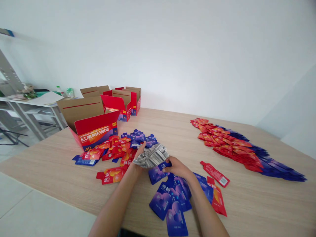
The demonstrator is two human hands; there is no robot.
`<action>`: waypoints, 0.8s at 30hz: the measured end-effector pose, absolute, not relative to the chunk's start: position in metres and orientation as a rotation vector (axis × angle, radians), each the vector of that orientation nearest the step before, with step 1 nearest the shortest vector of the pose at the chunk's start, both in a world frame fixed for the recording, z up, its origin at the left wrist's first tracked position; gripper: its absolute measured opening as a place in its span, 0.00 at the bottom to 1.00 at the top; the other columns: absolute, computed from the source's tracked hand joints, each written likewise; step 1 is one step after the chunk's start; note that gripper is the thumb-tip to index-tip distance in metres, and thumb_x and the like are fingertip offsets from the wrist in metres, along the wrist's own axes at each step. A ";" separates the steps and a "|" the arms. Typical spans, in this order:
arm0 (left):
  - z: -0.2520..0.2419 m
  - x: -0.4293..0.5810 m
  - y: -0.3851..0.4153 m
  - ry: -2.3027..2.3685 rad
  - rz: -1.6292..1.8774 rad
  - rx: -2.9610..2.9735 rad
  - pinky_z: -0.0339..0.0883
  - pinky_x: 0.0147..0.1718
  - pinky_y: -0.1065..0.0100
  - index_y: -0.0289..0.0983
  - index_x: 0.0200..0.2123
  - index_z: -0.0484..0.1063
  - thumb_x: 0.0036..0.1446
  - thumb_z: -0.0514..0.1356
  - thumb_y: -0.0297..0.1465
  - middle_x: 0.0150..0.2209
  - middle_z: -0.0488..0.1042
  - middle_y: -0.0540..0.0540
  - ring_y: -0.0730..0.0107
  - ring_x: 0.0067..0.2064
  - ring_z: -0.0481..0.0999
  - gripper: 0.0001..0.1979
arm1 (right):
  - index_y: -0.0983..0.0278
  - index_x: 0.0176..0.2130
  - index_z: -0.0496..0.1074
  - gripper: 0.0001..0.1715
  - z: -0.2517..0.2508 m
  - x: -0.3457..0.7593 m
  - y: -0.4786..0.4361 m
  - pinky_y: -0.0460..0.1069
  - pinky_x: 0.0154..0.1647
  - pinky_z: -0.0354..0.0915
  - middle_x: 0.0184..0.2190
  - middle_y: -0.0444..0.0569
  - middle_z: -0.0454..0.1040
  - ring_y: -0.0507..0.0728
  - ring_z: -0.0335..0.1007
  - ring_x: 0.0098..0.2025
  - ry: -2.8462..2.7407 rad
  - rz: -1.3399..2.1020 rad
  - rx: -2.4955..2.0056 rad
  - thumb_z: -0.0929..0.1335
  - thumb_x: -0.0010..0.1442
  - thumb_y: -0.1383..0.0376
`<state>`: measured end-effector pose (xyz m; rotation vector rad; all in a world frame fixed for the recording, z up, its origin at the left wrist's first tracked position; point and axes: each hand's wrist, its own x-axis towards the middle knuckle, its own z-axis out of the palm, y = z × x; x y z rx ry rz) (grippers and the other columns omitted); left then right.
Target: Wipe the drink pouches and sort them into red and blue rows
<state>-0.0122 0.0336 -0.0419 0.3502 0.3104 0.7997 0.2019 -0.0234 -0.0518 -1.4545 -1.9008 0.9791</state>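
Observation:
My left hand (pixel 139 157) is wrapped around a bundle with grey-and-white striped, layered edges (pixel 151 156); it looks like a thick stack of pouches seen end on, though I cannot make out each one. Just right of the bundle, my right hand (pixel 178 167) pinches a blue-purple pouch (pixel 157 173) between thumb and fingers, close under the stack. Several more blue pouches (pixel 161 200) lie loose below and between my forearms. Beyond my left hand is a heap of red pouches (pixel 116 147) and blue pouches (pixel 138 136). My left fingers are partly hidden behind the bundle.
Open red cartons (pixel 97 128) stand at the left and back left of the wooden table (pixel 170 123). Long overlapping rows of red and blue pouches (pixel 229 144) lie at the right. A single red pouch (pixel 215 173) rests nearer. A white desk (pixel 41 102) stands farther left.

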 end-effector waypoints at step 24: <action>-0.019 0.025 -0.001 0.506 0.830 0.309 0.75 0.47 0.55 0.27 0.54 0.75 0.66 0.56 0.33 0.36 0.83 0.37 0.53 0.39 0.84 0.19 | 0.60 0.43 0.69 0.27 -0.034 0.194 -0.019 0.49 0.34 0.68 0.30 0.42 0.71 0.54 0.69 0.31 -0.952 0.614 -1.087 0.74 0.52 0.46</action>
